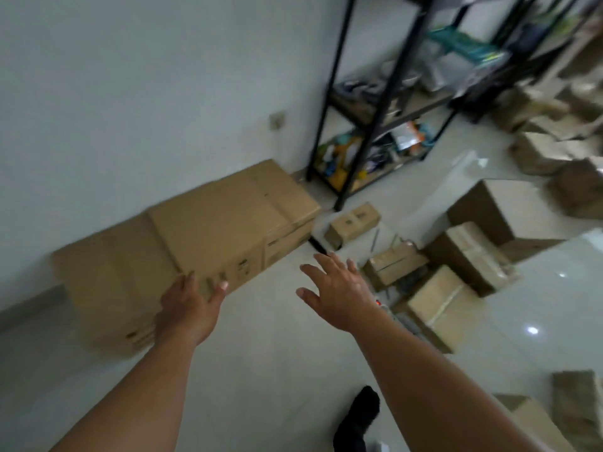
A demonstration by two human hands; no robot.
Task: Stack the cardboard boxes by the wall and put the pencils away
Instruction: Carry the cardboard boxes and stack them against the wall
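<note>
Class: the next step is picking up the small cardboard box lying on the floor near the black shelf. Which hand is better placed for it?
Right. The right hand is open, free and nearest the small box; the left hand rests against the wall-side boxes.

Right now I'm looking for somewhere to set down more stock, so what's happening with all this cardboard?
A person is lining up cardboard boxes along the wall. The left hand rests against the near face of a large box in the row at the wall, while the right hand hangs open and empty above the floor. More boxes, including a small box, lie scattered on the tiles to the right, near a black shelf rack. The picture is too blurred to make out any pencils.
</note>
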